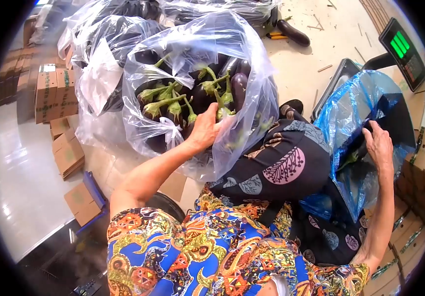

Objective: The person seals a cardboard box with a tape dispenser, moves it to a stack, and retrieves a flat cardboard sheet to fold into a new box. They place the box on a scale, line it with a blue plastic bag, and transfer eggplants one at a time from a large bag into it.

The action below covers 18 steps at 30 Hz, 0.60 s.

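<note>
A large clear plastic bag [259, 59] stands open in front of me, filled with dark purple eggplants [238, 85] whose green stems point upward. My left hand [205, 130] reaches inside it, fingers closed around the stem end of one eggplant [223, 112]. Off to the right, a blue plastic bag [343, 101] hangs open around a dark inside, where the green cap of an eggplant [352, 158] shows. Over this bag's mouth is my right hand [380, 145], its bent fingers apart at the dark inner side, with nothing visibly held.
A scale display [404, 45] with green digits stands at the upper right. More bagged eggplants [116, 42] sit behind, and a loose eggplant [294, 33] lies on the floor among scattered stems. Cardboard boxes [57, 93] are stacked at left; flattened cardboard [409, 222] lies at right.
</note>
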Motion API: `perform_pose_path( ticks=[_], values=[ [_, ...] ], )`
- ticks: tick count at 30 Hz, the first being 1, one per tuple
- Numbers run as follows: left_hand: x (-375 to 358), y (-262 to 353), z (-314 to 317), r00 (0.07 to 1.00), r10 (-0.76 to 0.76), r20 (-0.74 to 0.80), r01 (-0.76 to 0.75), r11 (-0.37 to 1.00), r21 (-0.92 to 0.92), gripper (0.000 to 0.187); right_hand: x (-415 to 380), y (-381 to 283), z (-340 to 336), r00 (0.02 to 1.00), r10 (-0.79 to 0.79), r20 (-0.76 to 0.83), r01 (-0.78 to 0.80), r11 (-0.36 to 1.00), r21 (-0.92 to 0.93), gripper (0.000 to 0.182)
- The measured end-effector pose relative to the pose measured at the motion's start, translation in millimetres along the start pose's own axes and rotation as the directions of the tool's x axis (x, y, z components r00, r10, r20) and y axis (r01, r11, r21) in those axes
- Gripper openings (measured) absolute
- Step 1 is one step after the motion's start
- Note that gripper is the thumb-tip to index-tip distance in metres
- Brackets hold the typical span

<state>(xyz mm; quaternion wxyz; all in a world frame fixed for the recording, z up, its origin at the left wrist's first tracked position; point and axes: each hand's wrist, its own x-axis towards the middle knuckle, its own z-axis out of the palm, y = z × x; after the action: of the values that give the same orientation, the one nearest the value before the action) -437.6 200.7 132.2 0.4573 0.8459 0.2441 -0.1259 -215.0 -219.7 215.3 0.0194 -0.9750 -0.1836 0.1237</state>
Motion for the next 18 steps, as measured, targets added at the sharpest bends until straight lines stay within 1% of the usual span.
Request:
perform_pose_path(
  ticks=[1,2,3,4,5,6,7,8,9,10,11,13,14,15,16,18],
  values=[
    [3,13,-6,0.993,-0.010,-0.114,0.018,0.997,0.069,0.037,-3,-10,-15,1.000,-0.011,0.008,0.011,1.000,-0.003,0.028],
    [0,24,-19,0.982,0.084,-0.167,-0.112,0.980,-0.164,0.023,-10,-12,-25,1.000,-0.014,0.020,0.014,1.000,-0.002,0.027],
    [-4,48,-35,0.919,0.227,-0.321,-0.290,0.943,-0.164,0.014,-14,-10,-30,0.995,-0.069,-0.073,0.079,0.985,0.153,0.026],
    [-6,61,-58,0.910,0.262,-0.322,-0.315,0.941,-0.125,0.012,-16,-18,-50,1.000,-0.016,0.019,0.009,0.955,0.297,0.028],
    [-7,73,-78,0.857,0.333,-0.393,-0.419,0.894,-0.157,0.015,-20,-23,-61,1.000,-0.029,0.012,0.021,0.912,0.409,0.029],
    [-7,90,-97,0.762,0.364,-0.536,-0.459,0.887,-0.051,0.018,-22,-27,-71,0.999,-0.033,-0.007,0.032,0.857,0.514,0.030],
    [-6,105,-114,0.709,0.349,-0.613,-0.546,0.822,-0.163,0.022,-24,-36,-84,0.999,-0.013,-0.034,0.030,0.830,0.557,0.030],
    [-10,136,-126,0.653,0.396,-0.645,-0.671,0.697,-0.252,0.024,-25,-48,-96,0.998,0.012,-0.055,0.023,0.802,0.597,0.031],
    [-9,158,-138,0.647,0.420,-0.636,-0.743,0.535,-0.402,0.025,-25,-62,-107,0.987,-0.067,-0.149,0.149,0.744,0.652,0.032],
    [-6,185,-140,0.634,0.419,-0.650,-0.761,0.487,-0.428,0.025,-24,-73,-118,0.960,-0.130,-0.248,0.269,0.676,0.686,0.034],
    [-5,208,-136,0.630,0.468,-0.620,-0.776,0.401,-0.486,0.025,-20,-76,-129,0.915,-0.252,-0.314,0.402,0.621,0.672,0.041],
    [3,258,-107,0.583,0.713,-0.390,-0.749,0.285,-0.598,0.038,-10,-85,-138,0.833,-0.390,-0.393,0.517,0.295,0.803,0.052],
    [7,278,-85,0.515,0.820,-0.251,-0.733,0.270,-0.625,0.046,-20,-101,-154,0.875,-0.385,-0.294,0.376,0.157,0.913,0.056],
    [8,300,-54,0.469,0.862,-0.193,-0.719,0.246,-0.650,0.042,-32,-118,-169,0.907,-0.376,-0.191,0.212,0.014,0.977,0.060],
    [10,316,-30,0.438,0.891,-0.119,-0.708,0.260,-0.656,0.041,-38,-110,-168,0.927,-0.348,-0.142,0.149,-0.006,0.989,0.061],
    [23,332,7,0.407,0.913,0.036,-0.702,0.337,-0.627,0.041,-51,-92,-165,0.957,-0.287,-0.042,0.027,-0.057,0.998,0.064]
  ],
)
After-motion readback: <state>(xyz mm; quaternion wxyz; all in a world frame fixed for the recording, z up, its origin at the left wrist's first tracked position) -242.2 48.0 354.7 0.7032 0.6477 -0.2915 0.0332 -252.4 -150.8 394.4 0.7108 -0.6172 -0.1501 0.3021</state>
